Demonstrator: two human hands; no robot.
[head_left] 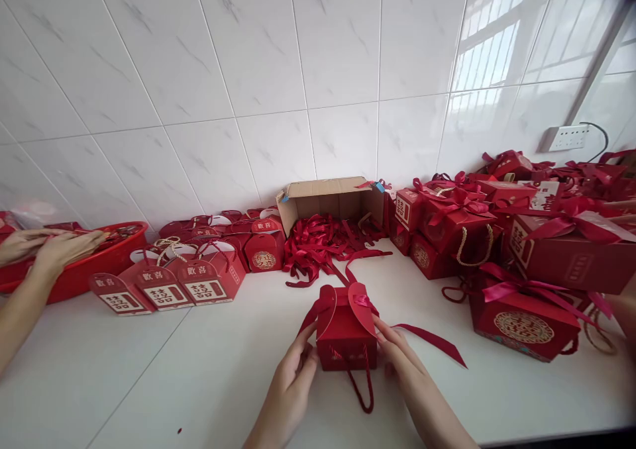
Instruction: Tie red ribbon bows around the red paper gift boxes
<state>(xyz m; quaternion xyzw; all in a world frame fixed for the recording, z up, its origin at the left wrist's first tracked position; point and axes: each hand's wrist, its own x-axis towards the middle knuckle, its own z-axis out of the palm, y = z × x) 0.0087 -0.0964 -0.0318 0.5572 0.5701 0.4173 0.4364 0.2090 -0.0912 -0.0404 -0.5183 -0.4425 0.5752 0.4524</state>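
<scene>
A small red gift box stands upright on the white table in front of me, its curved top flaps folded together. My left hand presses on its left side, fingers bent along the wall. On the opposite side, my right hand rests its fingers against the box, so it is held between both hands. A dark red ribbon runs over the top and trails out to the right and behind. From the near side hangs a twisted red cord handle.
Behind lies an open cardboard box spilling red ribbons. Red boxes stand in rows at left; ribboned boxes are piled at right. Another person's hands reach into a red basin at far left.
</scene>
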